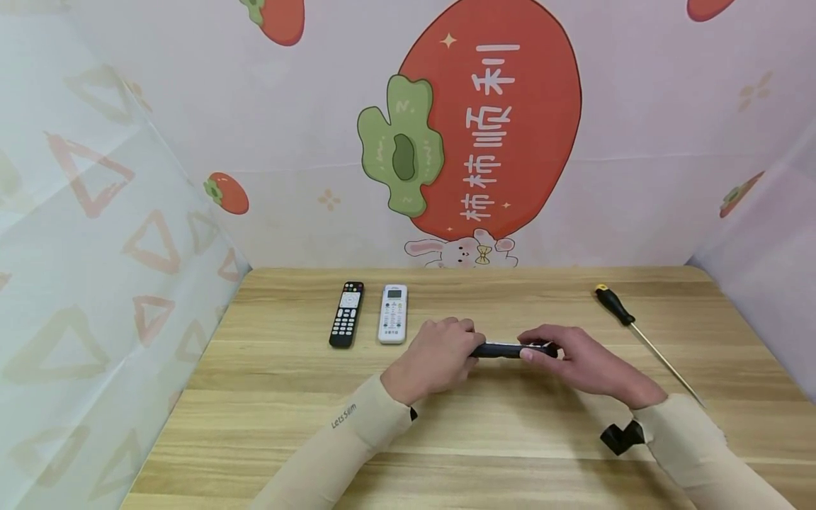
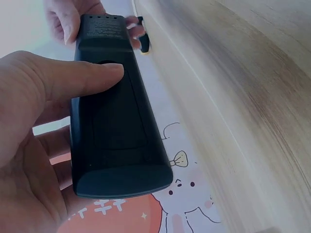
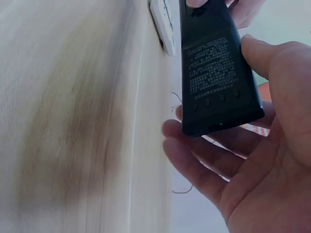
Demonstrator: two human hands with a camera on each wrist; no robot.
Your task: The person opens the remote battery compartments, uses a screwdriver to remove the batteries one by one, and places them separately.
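Note:
A black remote control [image 1: 503, 350] is held sideways just above the table between both hands. My left hand [image 1: 438, 360] grips one end; in the left wrist view its thumb lies across the battery cover [image 2: 119, 116] on the back, with the fingers behind. At the other end, my right hand [image 1: 585, 361] holds the remote between thumb and fingers. Small printed text [image 3: 212, 68] covers part of the back near that end, as the right wrist view shows. The button side is mostly hidden from the head view.
Two more remotes, one black [image 1: 346, 316] and one white [image 1: 392, 315], lie left of the hands on the wooden table [image 1: 268, 425]. A screwdriver [image 1: 615, 304] with a black and yellow handle lies to the right. A printed backdrop [image 1: 306, 142] stands behind.

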